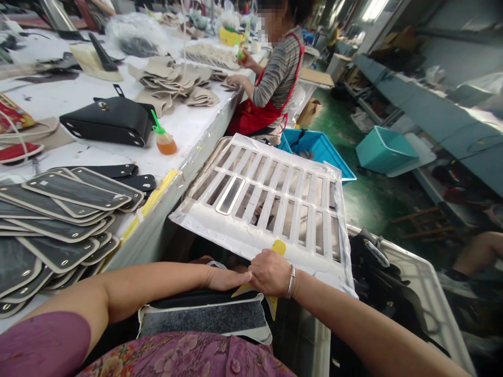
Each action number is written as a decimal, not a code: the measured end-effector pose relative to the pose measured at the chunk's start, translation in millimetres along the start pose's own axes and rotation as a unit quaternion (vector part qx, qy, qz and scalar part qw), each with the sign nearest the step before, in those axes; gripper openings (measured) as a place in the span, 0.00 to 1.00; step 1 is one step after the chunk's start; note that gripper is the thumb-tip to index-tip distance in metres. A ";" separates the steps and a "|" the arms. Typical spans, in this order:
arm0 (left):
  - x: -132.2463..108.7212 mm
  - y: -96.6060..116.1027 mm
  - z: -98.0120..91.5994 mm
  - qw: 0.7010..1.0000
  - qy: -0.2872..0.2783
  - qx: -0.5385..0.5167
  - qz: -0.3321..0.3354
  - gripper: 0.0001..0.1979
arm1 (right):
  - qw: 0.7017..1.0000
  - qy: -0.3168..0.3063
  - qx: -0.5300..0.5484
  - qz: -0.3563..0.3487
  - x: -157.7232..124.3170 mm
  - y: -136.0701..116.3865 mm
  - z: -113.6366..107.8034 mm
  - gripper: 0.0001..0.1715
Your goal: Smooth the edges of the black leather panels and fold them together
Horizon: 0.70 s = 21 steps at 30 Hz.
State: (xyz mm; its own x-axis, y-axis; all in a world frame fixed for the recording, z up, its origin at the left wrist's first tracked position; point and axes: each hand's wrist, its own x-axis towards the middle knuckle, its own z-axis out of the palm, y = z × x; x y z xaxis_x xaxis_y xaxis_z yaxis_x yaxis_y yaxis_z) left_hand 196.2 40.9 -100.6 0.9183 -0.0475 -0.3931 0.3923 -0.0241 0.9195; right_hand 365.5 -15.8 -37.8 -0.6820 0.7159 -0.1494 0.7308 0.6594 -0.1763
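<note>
My right hand (pixel 271 272), a silver bangle at its wrist, is closed around a thin yellow strip (pixel 279 247). Its ends stick out above and below the fist. My left hand (pixel 228 277) reaches in from the other side, its fingertips meeting my right hand. It grips the upper edge of a black bag piece (pixel 188 298) at my lap; the thumb is hidden. Below the hands lies a dark grey panel with a pale border (pixel 204 317). Just beyond them is a white slatted rack (pixel 236 230), with one small pale-edged dark strip (pixel 230 196) on it.
At left, the white table (pixel 129 125) bears stacked grey panels (pixel 66 209), a black handbag (pixel 108 120), a glue bottle (pixel 165 141) and beige pieces (pixel 168 78). A co-worker in a red apron (pixel 259 112) sits ahead. A crate (pixel 432 283) of black pieces stands right; blue bins (pixel 322 149) lie beyond.
</note>
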 end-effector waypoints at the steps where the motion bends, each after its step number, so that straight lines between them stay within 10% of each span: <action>1: 0.1 -0.8 -0.3 1.000 -0.002 0.009 -0.016 0.41 | 1.000 0.004 -0.003 -0.008 0.2 0.6 0.2 0.22; 21: 2.6 15.8 -4.0 0.993 -0.037 0.087 -0.068 0.46 | 0.992 -0.030 0.023 0.118 -6.1 -9.1 4.2 0.23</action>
State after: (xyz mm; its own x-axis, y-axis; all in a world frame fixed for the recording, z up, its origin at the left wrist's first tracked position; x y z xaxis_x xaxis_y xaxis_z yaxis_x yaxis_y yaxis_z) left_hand 205.0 44.4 -87.0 0.8481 -0.1047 -0.5193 0.4922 -0.2069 0.8455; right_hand 362.9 -27.1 -39.4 -0.4926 0.8339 -0.2490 0.8698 0.4622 -0.1728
